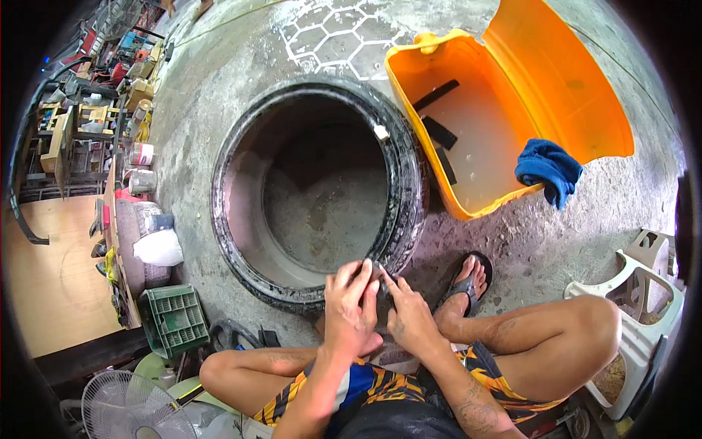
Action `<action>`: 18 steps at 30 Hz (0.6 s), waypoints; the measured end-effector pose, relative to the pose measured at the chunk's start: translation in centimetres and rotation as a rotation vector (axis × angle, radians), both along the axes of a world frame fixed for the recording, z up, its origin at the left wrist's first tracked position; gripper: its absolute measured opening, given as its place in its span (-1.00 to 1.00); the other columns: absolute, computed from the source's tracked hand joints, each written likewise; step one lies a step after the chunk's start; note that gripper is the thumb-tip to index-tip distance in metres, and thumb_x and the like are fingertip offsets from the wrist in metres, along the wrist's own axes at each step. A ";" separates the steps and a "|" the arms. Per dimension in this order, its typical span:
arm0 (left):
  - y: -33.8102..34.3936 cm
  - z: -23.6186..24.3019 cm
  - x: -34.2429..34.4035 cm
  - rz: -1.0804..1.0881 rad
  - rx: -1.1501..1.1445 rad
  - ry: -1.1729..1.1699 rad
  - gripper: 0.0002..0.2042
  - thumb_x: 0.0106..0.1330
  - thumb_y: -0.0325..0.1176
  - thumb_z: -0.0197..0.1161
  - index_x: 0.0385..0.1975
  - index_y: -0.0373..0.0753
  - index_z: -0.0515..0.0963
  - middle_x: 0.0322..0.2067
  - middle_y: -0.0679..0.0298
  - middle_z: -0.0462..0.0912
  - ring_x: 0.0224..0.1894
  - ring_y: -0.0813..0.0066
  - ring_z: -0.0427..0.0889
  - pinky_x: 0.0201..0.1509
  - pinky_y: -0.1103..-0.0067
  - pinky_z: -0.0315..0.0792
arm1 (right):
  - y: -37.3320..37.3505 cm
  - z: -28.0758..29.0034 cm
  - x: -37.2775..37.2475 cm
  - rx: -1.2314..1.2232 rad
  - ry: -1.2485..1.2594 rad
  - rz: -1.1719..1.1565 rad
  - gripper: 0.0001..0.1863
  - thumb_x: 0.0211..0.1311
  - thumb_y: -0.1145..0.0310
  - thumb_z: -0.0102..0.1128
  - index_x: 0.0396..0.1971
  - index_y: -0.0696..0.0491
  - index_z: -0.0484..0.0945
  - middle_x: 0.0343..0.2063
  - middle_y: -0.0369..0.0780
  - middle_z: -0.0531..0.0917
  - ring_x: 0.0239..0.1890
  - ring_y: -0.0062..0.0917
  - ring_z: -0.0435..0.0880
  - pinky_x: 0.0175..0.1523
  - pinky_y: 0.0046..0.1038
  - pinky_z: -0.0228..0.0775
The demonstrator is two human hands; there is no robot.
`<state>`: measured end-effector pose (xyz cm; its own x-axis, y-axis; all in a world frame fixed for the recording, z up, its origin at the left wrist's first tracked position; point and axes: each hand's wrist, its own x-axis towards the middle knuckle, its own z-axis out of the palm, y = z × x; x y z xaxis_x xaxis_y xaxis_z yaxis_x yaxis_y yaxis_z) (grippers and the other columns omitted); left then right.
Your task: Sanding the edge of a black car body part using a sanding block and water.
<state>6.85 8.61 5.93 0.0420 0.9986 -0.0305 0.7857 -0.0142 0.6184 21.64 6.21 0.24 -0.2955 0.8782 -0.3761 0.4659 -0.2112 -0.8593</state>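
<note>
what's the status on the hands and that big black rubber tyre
Left hand and right hand both pressed on near rim of big black rubber tyre. Grip unclear. Orange plastic tub beside it, apart.

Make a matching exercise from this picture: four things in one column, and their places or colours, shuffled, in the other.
Things
1. tyre
2. tub
3. cloth
4. crate

Places and colours
A. green, on the floor by the person's left knee
B. blue, draped over the tub's rim
C. orange, holding cloudy water
D. black, lying flat under both hands

Pairs: 1-D, 2-C, 3-B, 4-A. The left hand and right hand press on the tyre's near edge.
</note>
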 end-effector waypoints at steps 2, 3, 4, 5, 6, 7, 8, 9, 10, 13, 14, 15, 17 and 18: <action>-1.5 0.4 0.6 -0.041 0.070 0.029 -0.65 0.43 -0.48 0.39 0.18 -0.41 0.70 0.12 -0.02 0.71 0.08 -0.06 0.67 0.25 0.25 0.52 | 0.1 -0.3 0.1 -0.032 0.023 0.009 -0.04 0.22 0.61 0.09 0.70 -0.11 0.22 0.37 0.46 0.44 0.12 0.41 0.64 0.35 0.07 0.52; -2.4 1.4 0.6 -0.058 0.022 0.064 -0.65 0.44 -0.48 0.38 0.19 -0.41 0.69 0.12 -0.02 0.71 0.09 -0.06 0.66 0.28 0.26 0.49 | -0.5 0.1 -0.2 -0.044 -0.004 0.025 -0.05 0.22 0.61 0.09 0.69 -0.10 0.22 0.37 0.46 0.44 0.12 0.41 0.64 0.35 0.07 0.52; -1.9 1.3 0.4 -0.061 0.014 0.067 -0.65 0.44 -0.48 0.38 0.19 -0.41 0.69 0.12 -0.02 0.71 0.09 -0.06 0.66 0.28 0.26 0.49 | -0.9 -0.3 -0.3 -0.051 0.000 0.022 -0.05 0.22 0.61 0.09 0.69 -0.10 0.22 0.37 0.46 0.44 0.12 0.41 0.64 0.35 0.07 0.52; -0.5 0.7 0.3 -0.061 0.006 0.026 -0.63 0.42 -0.48 0.39 0.20 -0.40 0.69 0.12 -0.03 0.71 0.10 -0.05 0.66 0.30 0.25 0.48 | -1.0 -1.3 -0.4 -0.028 0.000 0.010 -0.04 0.23 0.61 0.09 0.70 -0.14 0.22 0.38 0.45 0.44 0.13 0.41 0.64 0.36 0.08 0.51; 0.6 0.2 0.2 -0.061 0.006 -0.016 -0.62 0.41 -0.48 0.40 0.21 -0.40 0.69 0.13 -0.04 0.71 0.12 -0.05 0.66 0.32 0.25 0.47 | -0.4 -1.6 -0.4 0.003 -0.002 -0.004 -0.03 0.23 0.61 0.09 0.71 -0.17 0.21 0.39 0.45 0.43 0.13 0.41 0.64 0.37 0.09 0.51; 0.8 -0.1 0.3 -0.060 0.000 0.005 -0.62 0.42 -0.47 0.41 0.21 -0.39 0.70 0.15 -0.05 0.71 0.15 -0.05 0.67 0.31 0.24 0.49 | -0.2 -1.5 -0.2 0.032 0.006 -0.022 -0.10 0.24 0.60 0.09 0.66 -0.08 0.29 0.39 0.45 0.43 0.14 0.40 0.63 0.37 0.09 0.51; -0.2 0.2 0.2 -0.065 0.001 0.007 -0.62 0.42 -0.47 0.41 0.21 -0.39 0.70 0.15 -0.05 0.71 0.15 -0.05 0.67 0.31 0.24 0.49 | -0.3 -1.0 -0.2 0.032 0.008 -0.028 -0.10 0.24 0.60 0.09 0.66 -0.08 0.29 0.39 0.45 0.43 0.14 0.40 0.63 0.37 0.09 0.51; -1.5 0.4 0.2 -0.049 -0.001 0.010 -0.63 0.43 -0.46 0.41 0.21 -0.40 0.70 0.15 -0.05 0.71 0.15 -0.05 0.67 0.29 0.25 0.51 | 0.2 -0.2 0.0 -0.035 0.010 0.004 -0.12 0.25 0.60 0.09 0.65 -0.04 0.30 0.39 0.44 0.43 0.14 0.40 0.64 0.36 0.09 0.52; -2.3 0.8 0.0 -0.031 -0.008 0.018 -0.63 0.44 -0.46 0.41 0.20 -0.40 0.70 0.15 -0.04 0.71 0.15 -0.05 0.67 0.27 0.25 0.53 | 0.3 0.3 -0.1 -0.107 0.017 0.038 -0.14 0.25 0.59 0.09 0.63 -0.01 0.32 0.38 0.44 0.44 0.14 0.39 0.64 0.35 0.09 0.52; 0.0 0.5 0.3 -0.079 0.019 -0.017 -0.66 0.49 -0.42 0.37 0.20 -0.40 0.71 0.15 -0.05 0.71 0.13 -0.06 0.68 0.25 0.25 0.54 | -0.3 -1.2 -0.2 -0.036 -0.006 0.005 -0.08 0.25 0.60 0.09 0.68 -0.13 0.25 0.39 0.41 0.44 0.12 0.39 0.65 0.35 0.09 0.53; 0.2 0.4 0.4 -0.079 0.029 -0.012 -0.66 0.50 -0.41 0.36 0.20 -0.40 0.71 0.15 -0.05 0.71 0.13 -0.06 0.68 0.26 0.25 0.54 | -0.6 -1.7 -0.2 0.017 -0.001 -0.019 -0.03 0.25 0.61 0.09 0.71 -0.22 0.21 0.39 0.39 0.45 0.12 0.39 0.65 0.35 0.10 0.53; -0.8 0.8 0.3 -0.052 0.025 -0.032 -0.66 0.49 -0.43 0.37 0.20 -0.41 0.70 0.14 -0.05 0.72 0.13 -0.06 0.68 0.27 0.25 0.53 | -0.8 -0.5 -0.3 -0.003 -0.010 -0.010 -0.04 0.24 0.61 0.09 0.70 -0.19 0.22 0.38 0.39 0.46 0.11 0.38 0.66 0.33 0.11 0.55; -1.9 1.7 -0.1 -0.065 0.006 -0.020 -0.65 0.47 -0.46 0.38 0.21 -0.40 0.70 0.15 -0.06 0.72 0.14 -0.05 0.68 0.28 0.27 0.52 | -0.6 0.3 -0.5 -0.071 -0.028 0.047 -0.03 0.22 0.61 0.10 0.70 -0.18 0.21 0.39 0.40 0.45 0.12 0.36 0.66 0.32 0.09 0.56; -2.0 1.6 -0.3 -0.070 -0.002 -0.019 -0.65 0.46 -0.47 0.39 0.21 -0.39 0.70 0.15 -0.06 0.72 0.14 -0.05 0.68 0.29 0.28 0.52 | -0.6 0.0 -0.6 -0.083 -0.021 0.054 -0.02 0.21 0.62 0.10 0.71 -0.19 0.20 0.40 0.40 0.45 0.13 0.35 0.66 0.33 0.08 0.56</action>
